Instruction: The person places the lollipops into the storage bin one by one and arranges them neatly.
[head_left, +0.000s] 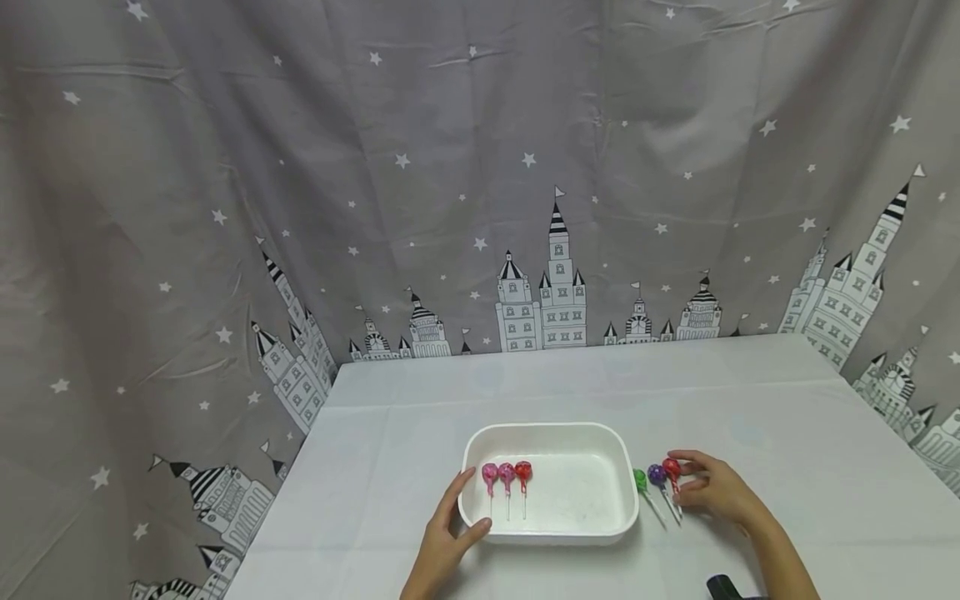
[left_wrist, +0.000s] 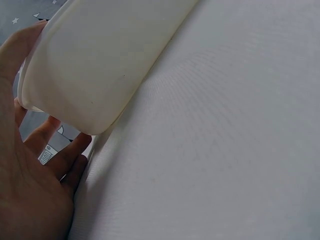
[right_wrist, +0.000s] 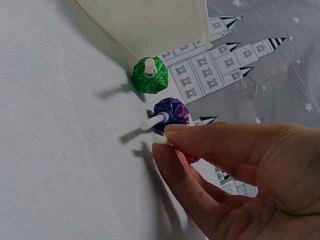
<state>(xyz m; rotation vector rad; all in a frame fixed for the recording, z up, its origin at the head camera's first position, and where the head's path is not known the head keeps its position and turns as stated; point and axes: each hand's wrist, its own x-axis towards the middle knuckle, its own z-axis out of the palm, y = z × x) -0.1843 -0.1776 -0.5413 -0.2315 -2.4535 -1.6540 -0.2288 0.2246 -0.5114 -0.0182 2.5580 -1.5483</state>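
Note:
A white tray (head_left: 600, 450) sits mid-table with two pink lollipops (head_left: 490, 475) (head_left: 507, 475) and a red lollipop (head_left: 523, 472) lying in its left part. My left hand (head_left: 471, 505) rests against the tray's front left corner, fingers fairly straight along the wall (left_wrist: 95, 60), thumb by the rim; in the left wrist view the left hand (left_wrist: 35, 185) cups that corner. To the tray's right lie a green lollipop (head_left: 640, 479) (right_wrist: 150, 76) and a purple lollipop (head_left: 657, 475) (right_wrist: 172, 110). My right hand (head_left: 684, 487) (right_wrist: 167, 140) pinches the outer red lollipop (head_left: 671, 468) (right_wrist: 192, 159).
A white cloth covers the table (head_left: 570, 383). A grey curtain with stars and castles (head_left: 480, 167) hangs behind it and along both sides. A dark object (head_left: 723, 587) shows at the bottom edge near my right forearm.

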